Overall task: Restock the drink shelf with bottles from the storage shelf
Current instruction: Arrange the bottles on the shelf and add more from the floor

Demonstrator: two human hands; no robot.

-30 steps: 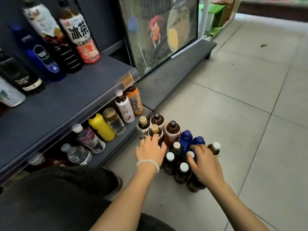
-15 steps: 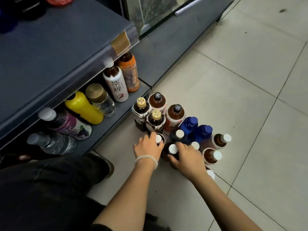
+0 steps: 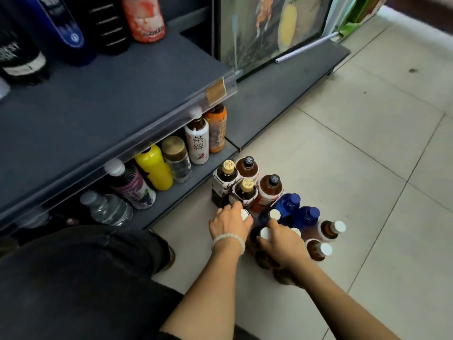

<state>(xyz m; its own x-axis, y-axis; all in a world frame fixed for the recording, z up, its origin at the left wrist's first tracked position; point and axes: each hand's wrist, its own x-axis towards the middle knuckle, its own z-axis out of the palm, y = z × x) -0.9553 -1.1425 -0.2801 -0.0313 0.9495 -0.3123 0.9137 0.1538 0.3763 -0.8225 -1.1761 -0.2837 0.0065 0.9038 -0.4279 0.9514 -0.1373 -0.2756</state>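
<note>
Since one second ago: your left hand shifted from gold-capped bottles to white-capped bottle, grip curled round its neck. Right hand grip pinched second white cap. Bottle cluster stood on floor beside lower shelf. Judgement: lift imminent, nothing restocked yet.

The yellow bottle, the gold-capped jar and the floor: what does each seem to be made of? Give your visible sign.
Yellow bottle: probably opaque plastic, smooth with soft sheen.
Gold-capped jar: clear glass or plastic, contents show through; cap looks like brushed metal.
Floor: pale tile, likely ceramic, with straight grout lines.
</note>
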